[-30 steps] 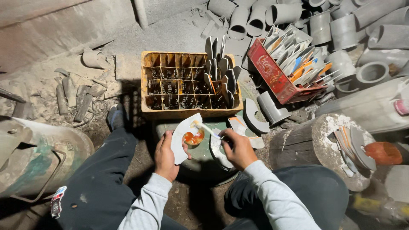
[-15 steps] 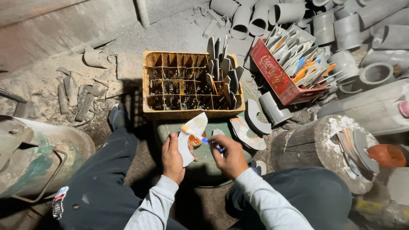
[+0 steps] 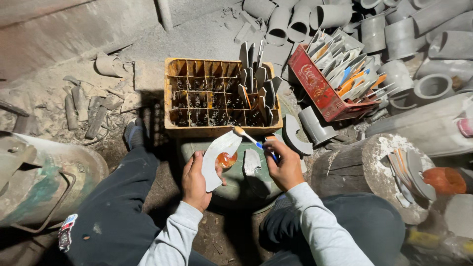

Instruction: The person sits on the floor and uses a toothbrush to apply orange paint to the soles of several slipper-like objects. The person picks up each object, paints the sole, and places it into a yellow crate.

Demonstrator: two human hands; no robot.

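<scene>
The left hand point(image 3: 196, 181) has tilted its curved grey shard point(image 3: 219, 158) upright; the right hand point(image 3: 285, 167), gripping a brush point(image 3: 249, 138), has lifted the bristles to its top edge, above the glue pot point(image 3: 227, 159), so gluing continues

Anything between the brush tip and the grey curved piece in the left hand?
Nothing visible. The left hand holds the pale grey curved shard upright; the right hand holds the thin blue-handled brush, whose tip sits at the shard's upper edge with no object between them.
</scene>
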